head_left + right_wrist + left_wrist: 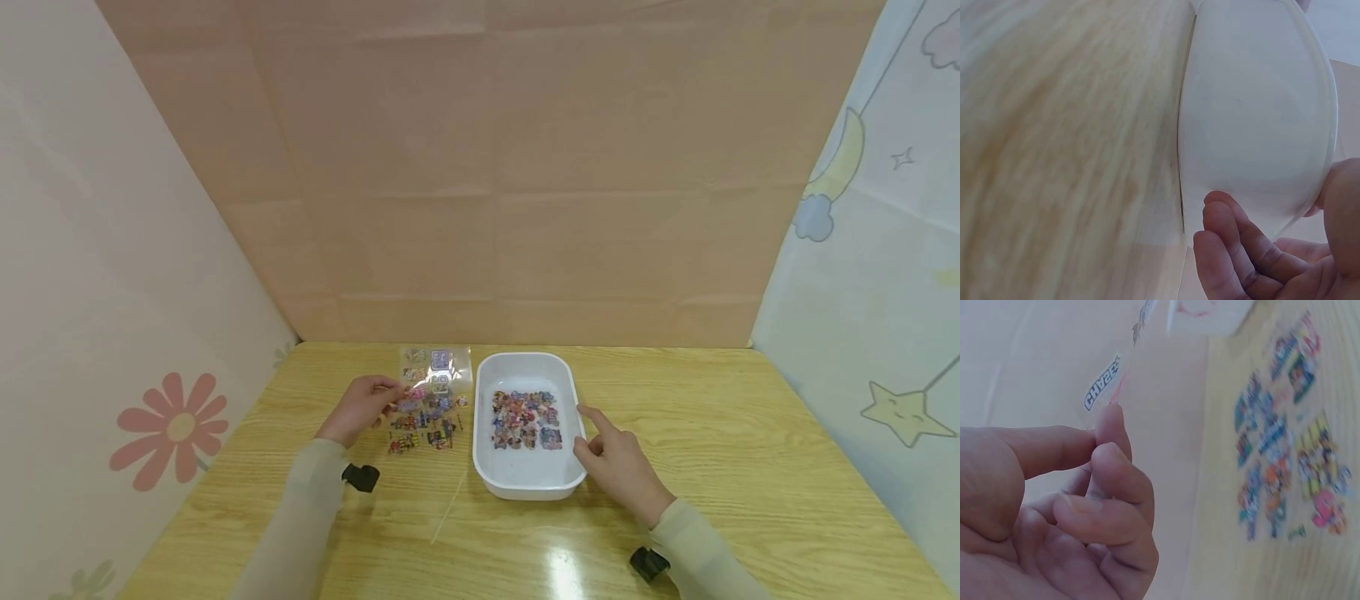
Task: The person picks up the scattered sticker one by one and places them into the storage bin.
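Observation:
In the head view my left hand [365, 410] is left of the tray, at the edge of a clear plastic sticker sheet [459, 364] with small printed figures. Thumb and index finger pinch the sheet in the left wrist view, where a "CHASE" sticker [1102, 383] shows just above the fingertips. Colourful stickers [441, 435] lie on the table beneath that hand. A white tray [525, 478] holds a cluster of colourful stickers [522, 419]. My right hand [618, 464] grips the tray's right side, thumb at the rim and fingers along the outer wall.
The wood-grain table [697, 433] ends at a tan backdrop [525, 208]. Patterned cloth walls stand at left and right. A thin pale strip [448, 508] lies in front of the tray's left side. Each wrist wears a small black camera mount [362, 477].

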{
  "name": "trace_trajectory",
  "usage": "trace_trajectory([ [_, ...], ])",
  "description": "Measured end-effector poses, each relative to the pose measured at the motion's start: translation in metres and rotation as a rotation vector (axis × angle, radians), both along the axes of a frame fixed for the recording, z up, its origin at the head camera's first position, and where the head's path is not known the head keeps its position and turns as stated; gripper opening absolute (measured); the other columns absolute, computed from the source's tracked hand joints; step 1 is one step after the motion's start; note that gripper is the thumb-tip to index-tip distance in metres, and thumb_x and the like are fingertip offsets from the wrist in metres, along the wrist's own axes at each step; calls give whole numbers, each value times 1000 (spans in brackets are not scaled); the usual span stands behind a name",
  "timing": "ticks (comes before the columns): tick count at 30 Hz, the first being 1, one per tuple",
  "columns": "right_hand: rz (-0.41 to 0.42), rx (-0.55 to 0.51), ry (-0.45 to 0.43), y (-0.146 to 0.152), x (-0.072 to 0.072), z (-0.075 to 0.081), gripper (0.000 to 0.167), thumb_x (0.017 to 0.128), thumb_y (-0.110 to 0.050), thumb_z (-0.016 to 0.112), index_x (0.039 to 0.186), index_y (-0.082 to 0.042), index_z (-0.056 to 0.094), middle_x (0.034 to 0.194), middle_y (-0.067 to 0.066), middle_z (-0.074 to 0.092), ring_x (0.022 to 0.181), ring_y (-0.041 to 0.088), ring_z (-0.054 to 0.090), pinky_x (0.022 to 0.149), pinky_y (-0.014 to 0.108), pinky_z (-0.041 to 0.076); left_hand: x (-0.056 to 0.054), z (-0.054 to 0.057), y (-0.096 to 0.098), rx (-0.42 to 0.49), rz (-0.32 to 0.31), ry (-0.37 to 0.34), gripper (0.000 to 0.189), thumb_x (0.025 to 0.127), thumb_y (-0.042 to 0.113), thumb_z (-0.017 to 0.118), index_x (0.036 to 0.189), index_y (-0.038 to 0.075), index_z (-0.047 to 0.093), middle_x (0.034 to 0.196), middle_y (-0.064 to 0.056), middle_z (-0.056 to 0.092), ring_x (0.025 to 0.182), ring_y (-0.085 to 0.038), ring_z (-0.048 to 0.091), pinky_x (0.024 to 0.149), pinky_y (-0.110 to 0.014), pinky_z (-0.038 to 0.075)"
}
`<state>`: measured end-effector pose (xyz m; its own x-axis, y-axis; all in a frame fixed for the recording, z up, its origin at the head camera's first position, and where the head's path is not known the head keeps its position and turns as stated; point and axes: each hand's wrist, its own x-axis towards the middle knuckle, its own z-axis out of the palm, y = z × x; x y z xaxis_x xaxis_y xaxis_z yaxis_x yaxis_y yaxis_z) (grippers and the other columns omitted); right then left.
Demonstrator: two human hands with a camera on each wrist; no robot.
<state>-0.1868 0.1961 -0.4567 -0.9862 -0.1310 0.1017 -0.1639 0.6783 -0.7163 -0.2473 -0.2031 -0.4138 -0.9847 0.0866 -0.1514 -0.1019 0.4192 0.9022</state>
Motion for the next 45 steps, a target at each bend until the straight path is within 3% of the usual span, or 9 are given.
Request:
trace_trajectory([
  [6,-1,14,6,0,-1,-1,53,98,-17,59,148,-6,45,72,1,69,55,11,56,55,26,46,-1,9,10,0,-24,15,28,104,24,55,121,4,66,108,-15,68,74,-18,56,55,-26,41],
  [12,0,20,6,-1,-2,0,54,98,-18,59,148,-6,45,72,1,69,55,11,55,54,26,46,-2,17,24,11,-46,31,27,103,24,57,117,5,68,102,-13,68,71,-17,55,55,-27,41],
  [23,-2,20,6,-2,-2,1,54,97,-16,60,148,-5,45,72,1,70,55,11,56,54,26,46,-6,25,54,-52,-72,46,23,100,23,62,111,6,73,96,-12,70,71,-16,55,58,-27,44],
  [31,-10,28,0,-1,-2,2,53,98,-17,60,148,-6,45,72,1,69,57,12,56,55,27,47,-11,31,73,-68,-99,52,20,99,22,64,104,8,77,76,-4,66,51,-10,36,47,-25,32],
  [38,-14,26,-8,-1,-1,4,53,98,-17,60,148,-6,45,72,2,69,56,12,55,54,26,46,-15,35,93,-60,-116,13,19,98,20,65,102,7,78,88,-7,74,63,-12,55,50,-23,38],
  [45,-9,24,-8,-1,0,3,53,98,-16,60,148,-6,45,71,1,69,56,12,57,54,26,47,-17,38,111,-109,-138,-9,19,98,21,64,100,7,78,89,-8,75,65,-14,57,50,-24,40],
])
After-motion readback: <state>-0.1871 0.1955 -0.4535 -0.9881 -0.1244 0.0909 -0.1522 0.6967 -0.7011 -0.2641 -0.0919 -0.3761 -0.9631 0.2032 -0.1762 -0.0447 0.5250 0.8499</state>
